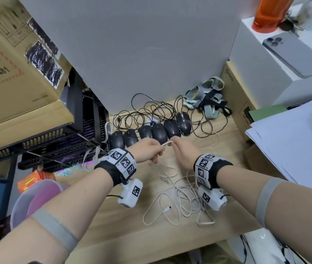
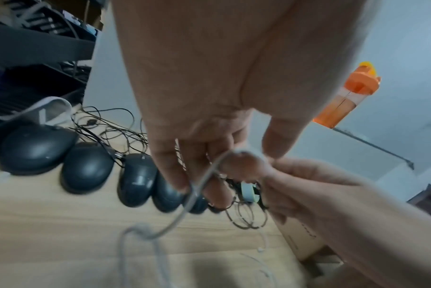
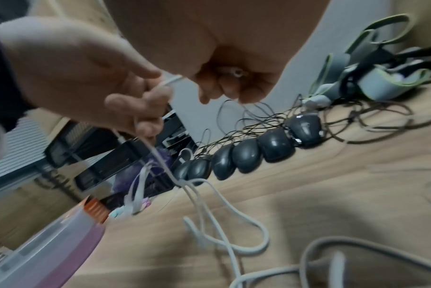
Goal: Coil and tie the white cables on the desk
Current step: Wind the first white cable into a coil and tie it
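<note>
Both hands meet above the wooden desk (image 1: 124,221), just in front of the row of mice. A thin white cable (image 1: 167,143) stretches between them. My left hand (image 1: 156,151) grips it with curled fingers (image 2: 171,175), and the cable (image 2: 184,206) hangs from them down to the desk. My right hand (image 1: 176,144) pinches the same cable close by, its fingers (image 3: 219,91) curled with a white cable end (image 3: 235,73) showing inside them. More loose white cables (image 1: 181,195) lie tangled on the desk below my wrists, with one plug (image 1: 167,209) lying free.
Several black mice (image 1: 159,131) with tangled black cords (image 1: 151,111) line the back of the desk. Grey straps (image 1: 206,96) lie back right. Black trays (image 1: 56,141) and a cardboard box (image 1: 14,77) stand left, a pink-lidded tub (image 1: 39,197) front left, white papers (image 1: 292,141) right.
</note>
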`<state>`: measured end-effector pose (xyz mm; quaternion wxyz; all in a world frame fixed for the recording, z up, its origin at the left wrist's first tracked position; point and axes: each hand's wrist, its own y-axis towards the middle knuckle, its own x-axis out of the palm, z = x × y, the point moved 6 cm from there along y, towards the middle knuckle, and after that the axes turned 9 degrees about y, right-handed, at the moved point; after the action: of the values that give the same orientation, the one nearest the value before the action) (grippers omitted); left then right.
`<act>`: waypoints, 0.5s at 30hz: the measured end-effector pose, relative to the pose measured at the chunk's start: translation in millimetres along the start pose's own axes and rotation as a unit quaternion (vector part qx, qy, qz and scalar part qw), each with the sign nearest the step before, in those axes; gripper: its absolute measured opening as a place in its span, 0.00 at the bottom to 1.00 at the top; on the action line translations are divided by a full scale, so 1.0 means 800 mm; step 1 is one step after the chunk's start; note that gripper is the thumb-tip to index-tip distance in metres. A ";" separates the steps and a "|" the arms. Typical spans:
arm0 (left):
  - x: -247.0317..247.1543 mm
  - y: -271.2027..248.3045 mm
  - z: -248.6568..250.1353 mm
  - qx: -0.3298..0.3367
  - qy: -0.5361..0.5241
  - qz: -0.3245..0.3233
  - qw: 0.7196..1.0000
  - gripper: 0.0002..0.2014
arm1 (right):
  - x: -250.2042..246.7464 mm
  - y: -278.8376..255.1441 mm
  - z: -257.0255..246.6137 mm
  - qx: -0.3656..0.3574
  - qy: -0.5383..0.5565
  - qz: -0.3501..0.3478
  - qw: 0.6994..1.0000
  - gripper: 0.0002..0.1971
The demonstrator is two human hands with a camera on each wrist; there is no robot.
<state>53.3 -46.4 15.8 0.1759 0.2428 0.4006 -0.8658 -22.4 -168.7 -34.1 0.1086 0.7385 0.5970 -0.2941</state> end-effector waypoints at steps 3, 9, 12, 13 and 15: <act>-0.022 -0.001 -0.005 0.047 -0.053 0.087 0.994 0.21 | -0.021 0.001 0.022 0.041 0.013 0.027 0.999 0.14; -0.024 -0.004 0.030 0.111 -0.185 0.150 0.965 0.22 | 0.007 -0.005 -0.016 -0.026 0.126 -0.024 0.991 0.18; -0.027 -0.007 0.054 0.097 -0.282 0.134 0.945 0.20 | 0.015 -0.001 -0.034 -0.008 0.259 0.007 0.966 0.16; -0.028 -0.005 0.056 0.084 -0.327 0.124 0.933 0.20 | 0.016 0.001 -0.038 -0.002 0.296 0.018 0.955 0.15; -0.033 -0.003 0.053 0.064 -0.387 0.114 0.913 0.20 | 0.017 0.003 -0.042 0.011 0.343 0.018 0.939 0.17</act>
<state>62.3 -74.9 55.7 0.3986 -0.0562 0.2142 -0.8900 -8.4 -140.7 -15.0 -0.1056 0.8066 0.5810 -0.0272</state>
